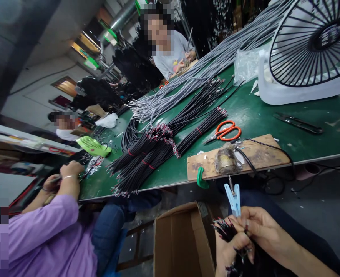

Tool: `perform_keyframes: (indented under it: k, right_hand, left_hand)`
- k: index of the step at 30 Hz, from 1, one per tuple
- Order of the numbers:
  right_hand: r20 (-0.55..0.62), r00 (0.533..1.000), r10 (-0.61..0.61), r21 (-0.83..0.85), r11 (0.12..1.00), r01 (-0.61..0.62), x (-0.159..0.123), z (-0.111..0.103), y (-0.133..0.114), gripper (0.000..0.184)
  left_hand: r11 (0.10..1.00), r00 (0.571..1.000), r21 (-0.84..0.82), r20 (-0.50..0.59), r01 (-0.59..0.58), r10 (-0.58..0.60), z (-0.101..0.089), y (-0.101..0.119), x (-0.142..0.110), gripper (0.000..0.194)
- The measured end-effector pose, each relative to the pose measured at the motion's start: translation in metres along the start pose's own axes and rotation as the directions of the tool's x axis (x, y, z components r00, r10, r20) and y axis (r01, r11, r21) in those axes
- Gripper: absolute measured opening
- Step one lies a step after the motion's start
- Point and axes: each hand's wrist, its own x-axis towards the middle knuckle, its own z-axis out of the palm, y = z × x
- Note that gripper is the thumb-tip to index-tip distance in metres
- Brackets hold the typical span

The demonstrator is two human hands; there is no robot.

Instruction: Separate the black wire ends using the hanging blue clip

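My left hand [234,246] is closed around a bundle of black wires [226,229] with red and bare tips sticking out. Close beside it, my right hand [260,227] pinches what looks like one dark wire from that bundle, its fingertips at the lower end of a light-blue clothespin [233,199]. The clothespin hangs on the metal shaft of a small dusty motor [226,161], which is fixed on a wooden board [262,152]. The exact contact between fingers and clothespin is hard to make out.
On the green table [253,111] lie tied black wire bundles [141,161], grey cables [170,94], orange-handled scissors [227,131], black snips [298,123] and a fan [310,50]. A cardboard box [181,238] stands below. A co-worker's purple sleeve [48,223] is at left; others sit farther back.
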Motion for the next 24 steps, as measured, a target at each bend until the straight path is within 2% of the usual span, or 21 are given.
perform_keyframes:
  k: [2, 4, 5, 7, 10, 13, 18, 24]
  right_hand:
    - [0.045, 0.999, 0.005, -0.049, 0.999, -0.003, 0.000, 0.000, -0.015, 0.033]
    - [0.058, 0.998, -0.007, -0.200, 0.980, 0.018, 0.004, -0.001, -0.034, 0.027]
    - [0.056, 0.998, -0.023, -0.281, 0.959, 0.038, 0.007, -0.001, -0.043, 0.026]
    - [0.011, 0.997, -0.073, -0.348, 0.935, 0.072, 0.016, 0.001, -0.055, 0.027]
    - [-0.021, 0.996, -0.082, -0.246, 0.966, 0.074, 0.033, 0.007, -0.059, 0.039]
    - [-0.011, 0.996, -0.084, -0.094, 0.992, 0.083, 0.044, 0.015, -0.055, 0.047]
    - [-0.025, 0.993, -0.116, -0.056, 0.992, 0.114, 0.046, 0.023, -0.054, 0.042]
    - [-0.048, 0.998, -0.029, 0.023, 0.999, 0.030, 0.041, 0.013, -0.046, 0.049]
  left_hand:
    - [0.979, 0.995, 0.194, -0.060, -0.067, 0.080, 0.002, 0.009, 0.001, 0.036]
    - [0.901, 0.981, 0.419, -0.097, -0.114, 0.169, 0.004, 0.021, 0.001, 0.029]
    - [0.857, 0.953, 0.479, -0.119, -0.190, 0.277, 0.006, 0.027, 0.000, 0.028]
    - [0.785, 0.929, 0.568, -0.088, -0.249, 0.358, 0.009, 0.038, -0.002, 0.020]
    - [0.730, 0.908, 0.606, -0.029, -0.317, 0.418, 0.012, 0.051, -0.004, 0.010]
    - [0.707, 0.897, 0.616, -0.004, -0.347, 0.443, 0.012, 0.057, -0.001, 0.009]
    - [0.746, 0.925, 0.607, -0.048, -0.274, 0.378, 0.008, 0.056, 0.010, 0.012]
    - [0.805, 0.946, 0.548, -0.068, -0.229, 0.316, 0.012, 0.055, 0.014, 0.021]
